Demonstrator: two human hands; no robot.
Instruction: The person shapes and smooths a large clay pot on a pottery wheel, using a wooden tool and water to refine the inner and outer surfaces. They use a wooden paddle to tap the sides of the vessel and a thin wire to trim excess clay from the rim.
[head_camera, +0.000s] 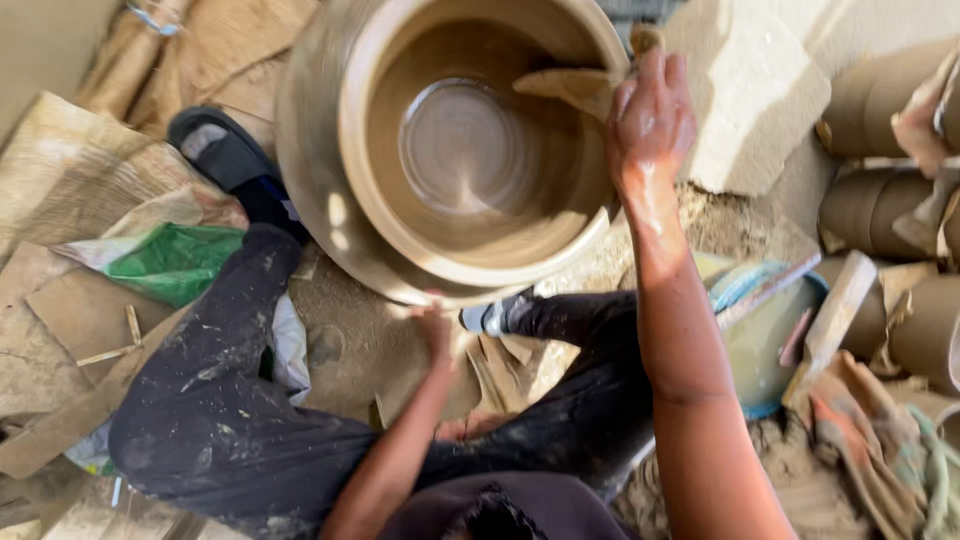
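A large wet clay pot (380, 200) blurs with spin in front of me, its wide mouth open and smooth inside. My right hand (650, 120) rests on the pot's right rim, fingers closed on a clay-soaked rag (575, 88) that drapes over the rim into the pot. My left hand (433, 325) reaches down to the pot's lower outer wall, touching it with the fingers mostly hidden under the curve. My legs in dark clay-spattered trousers (220, 400) bend around the pot.
A blue basin of murky water (760, 345) with a wooden paddle (830, 320) across it sits at right. Several unfired clay pots (880, 100) stand at far right beside crumpled rags (860, 440). A stone block (750, 90) lies behind. Cardboard and a green bag (175, 262) lie left.
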